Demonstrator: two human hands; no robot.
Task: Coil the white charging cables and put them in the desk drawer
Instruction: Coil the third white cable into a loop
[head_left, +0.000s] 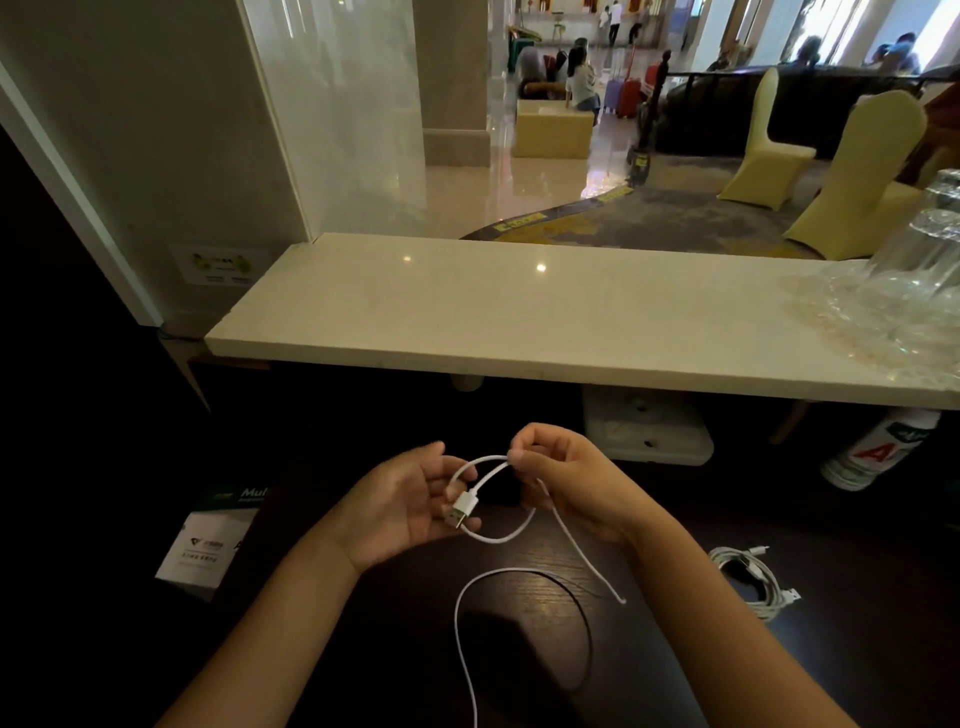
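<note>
I hold a white charging cable (511, 535) above the dark wooden desk (530, 613). My left hand (410, 504) holds the USB plug end against its fingers, with a small loop of cable round them. My right hand (566, 478) pinches the cable at the top of that loop. The rest of the cable drops to the desk and curves in a wide arc toward the bottom edge of the view. A second white cable (753, 577), coiled in a loose bundle, lies on the desk to the right. No drawer is visible.
A pale stone counter (519, 322) runs across above the desk, with clear glasses (914, 280) at its right end. A white box with green print (208, 540) sits at the left, a white bottle (878, 452) lies at the right. Beyond is a lobby with chairs and people.
</note>
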